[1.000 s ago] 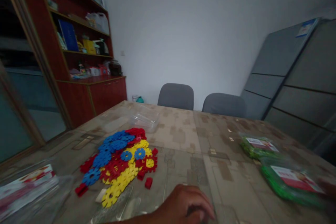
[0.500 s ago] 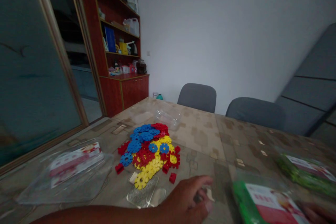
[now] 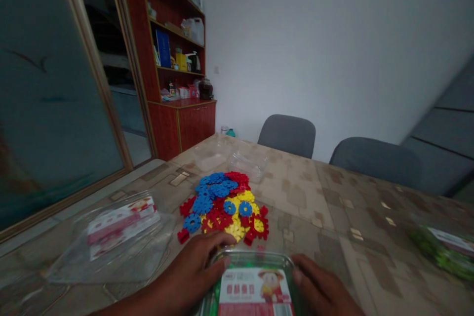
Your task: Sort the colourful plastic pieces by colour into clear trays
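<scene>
A clear plastic box of green pieces (image 3: 255, 284) with a red and white label lies at the table's near edge. My left hand (image 3: 192, 264) grips its left side, fingers curled over the lid's corner. My right hand (image 3: 320, 289) holds its right side, thumb on the lid. Just beyond the box lies a pile of blue, red and yellow toothed plastic discs (image 3: 225, 207) on the patterned table (image 3: 333, 207).
An empty clear box with a red label (image 3: 118, 229) lies at the left. Clear lids (image 3: 246, 160) sit behind the pile. Another green-filled box (image 3: 442, 252) is at the far right. Two grey chairs (image 3: 289, 133) stand across the table; a red cabinet (image 3: 174, 79) stands at the left.
The green box came from the right to the near middle in front of me. My left hand left the table and took its left side; my right hand now shows on its right.
</scene>
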A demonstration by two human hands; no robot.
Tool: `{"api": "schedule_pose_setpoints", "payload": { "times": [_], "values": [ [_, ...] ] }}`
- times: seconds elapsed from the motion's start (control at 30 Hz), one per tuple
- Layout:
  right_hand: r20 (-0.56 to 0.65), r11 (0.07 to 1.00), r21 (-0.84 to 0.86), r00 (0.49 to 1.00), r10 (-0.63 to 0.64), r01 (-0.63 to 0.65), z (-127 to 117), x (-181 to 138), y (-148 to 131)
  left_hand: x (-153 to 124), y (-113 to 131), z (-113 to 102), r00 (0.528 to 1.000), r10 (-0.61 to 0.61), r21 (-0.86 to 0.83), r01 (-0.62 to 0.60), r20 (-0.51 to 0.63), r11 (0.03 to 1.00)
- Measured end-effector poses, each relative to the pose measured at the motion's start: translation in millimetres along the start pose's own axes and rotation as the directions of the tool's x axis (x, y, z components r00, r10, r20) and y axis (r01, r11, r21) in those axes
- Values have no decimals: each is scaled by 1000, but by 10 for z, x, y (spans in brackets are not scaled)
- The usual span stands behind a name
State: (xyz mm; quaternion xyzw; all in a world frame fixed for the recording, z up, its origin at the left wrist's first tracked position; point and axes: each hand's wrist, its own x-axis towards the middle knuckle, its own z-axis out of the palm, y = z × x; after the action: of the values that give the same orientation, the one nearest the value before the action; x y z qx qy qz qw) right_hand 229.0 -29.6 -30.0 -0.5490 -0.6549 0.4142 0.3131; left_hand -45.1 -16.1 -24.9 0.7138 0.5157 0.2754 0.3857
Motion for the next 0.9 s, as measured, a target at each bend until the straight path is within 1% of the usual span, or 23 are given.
{"api": "schedule_pose_setpoints", "payload": {
  "times": [0.07,0.13,0.2,0.27,0.33,0.4,0.47,0.57,0.67,0.77,0.9],
  "values": [
    [21,987,-150,998,-53,55,-42,153,-36,25,-9,-53,999,34,111,-35,9,993],
    [33,959,-261,994,-100,105,-47,301,-55,51,-34,-99,999,36,143,-40,36,989],
    [44,938,-316,990,-132,139,-8,399,-50,73,-73,-142,996,21,112,-30,84,993],
    [51,934,-315,985,-162,170,47,426,-28,88,-111,-172,990,-2,36,-3,139,999],
    [46,935,-297,981,-190,195,91,400,-2,94,-131,-179,987,-37,-45,44,155,998],
    [17,930,-302,976,-215,210,112,355,21,89,-121,-166,990,-58,-102,72,131,992],
    [8,919,-319,970,-241,231,112,318,38,79,-87,-150,994,-54,-112,65,93,992],
    [6,900,-352,962,-274,258,103,293,43,71,-35,-149,999,-2,-39,4,39,999],
    [-5,889,-370,957,-291,269,101,286,-13,78,-35,-161,998,55,20,-55,17,998],
    [67,865,-396,949,-309,310,110,296,-140,82,-60,-157,997,82,57,-83,6,995],
    [179,833,-410,928,-328,373,174,366,-321,53,-32,-138,997,71,127,-69,-10,990]
  ]
}}
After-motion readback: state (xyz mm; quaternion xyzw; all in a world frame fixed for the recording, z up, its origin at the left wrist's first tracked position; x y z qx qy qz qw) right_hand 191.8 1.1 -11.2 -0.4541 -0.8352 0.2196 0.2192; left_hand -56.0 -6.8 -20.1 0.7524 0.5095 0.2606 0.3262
